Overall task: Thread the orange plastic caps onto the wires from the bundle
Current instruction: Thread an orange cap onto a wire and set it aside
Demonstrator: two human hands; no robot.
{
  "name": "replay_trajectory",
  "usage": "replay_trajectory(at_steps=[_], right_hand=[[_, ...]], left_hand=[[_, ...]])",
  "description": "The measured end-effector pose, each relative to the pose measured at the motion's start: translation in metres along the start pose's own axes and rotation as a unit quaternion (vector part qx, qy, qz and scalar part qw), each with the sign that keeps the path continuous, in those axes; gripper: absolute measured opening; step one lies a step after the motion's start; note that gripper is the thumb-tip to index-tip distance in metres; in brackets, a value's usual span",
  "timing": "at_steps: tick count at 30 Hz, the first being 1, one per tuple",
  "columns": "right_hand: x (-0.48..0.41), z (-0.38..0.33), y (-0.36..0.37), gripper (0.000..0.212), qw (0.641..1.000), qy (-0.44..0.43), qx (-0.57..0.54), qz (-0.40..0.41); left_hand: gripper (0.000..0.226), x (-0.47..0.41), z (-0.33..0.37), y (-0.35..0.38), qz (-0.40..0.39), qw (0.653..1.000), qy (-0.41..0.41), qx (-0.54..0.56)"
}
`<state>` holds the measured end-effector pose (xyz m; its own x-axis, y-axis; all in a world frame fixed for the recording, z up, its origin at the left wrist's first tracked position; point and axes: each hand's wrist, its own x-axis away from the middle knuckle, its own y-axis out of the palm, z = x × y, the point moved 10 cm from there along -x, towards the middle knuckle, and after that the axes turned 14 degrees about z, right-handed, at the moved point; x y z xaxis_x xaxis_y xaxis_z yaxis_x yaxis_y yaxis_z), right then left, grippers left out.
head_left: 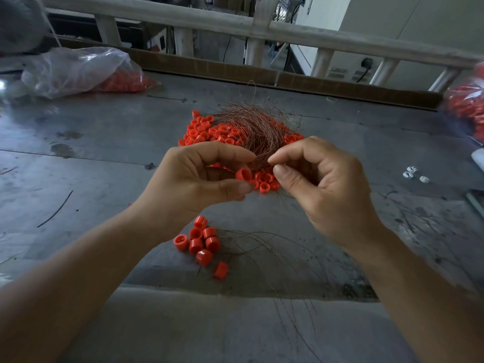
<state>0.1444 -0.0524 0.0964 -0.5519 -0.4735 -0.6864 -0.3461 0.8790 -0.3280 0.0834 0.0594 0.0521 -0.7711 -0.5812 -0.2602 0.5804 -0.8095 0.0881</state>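
My left hand [199, 176] pinches one orange cap [243, 174] between thumb and fingers, its open end turned toward my right hand. My right hand [314, 179] has its thumb and forefinger pinched together close to the cap; the thin wire between them is too fine to make out. Behind both hands a bundle of thin copper wires [251, 124] lies on a heap of loose orange caps [209, 132]. A small cluster of caps [201, 242] with wires trailing to the right lies near the table's front edge.
A clear plastic bag of orange caps [86, 72] lies at the back left, another bag [468, 103] at the right edge. Three small white clips [415, 175] sit on the grey table [91, 163] at the right. A wooden rail [235, 24] runs behind the table.
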Motion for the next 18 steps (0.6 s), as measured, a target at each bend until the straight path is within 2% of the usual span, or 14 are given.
replay_trajectory(at_steps=[7, 18], right_hand=[[0.0, 0.0, -0.002, 0.014, 1.0, 0.014, -0.006, 0.008], [0.007, 0.001, 0.013, 0.005, 0.999, 0.002, 0.041, -0.033]], left_hand=[[0.028, 0.0, 0.0, -0.002, 0.004, 1.0, 0.007, -0.001], [0.025, 0.001, 0.005, 0.0, 0.0, 0.999, 0.05, -0.019]])
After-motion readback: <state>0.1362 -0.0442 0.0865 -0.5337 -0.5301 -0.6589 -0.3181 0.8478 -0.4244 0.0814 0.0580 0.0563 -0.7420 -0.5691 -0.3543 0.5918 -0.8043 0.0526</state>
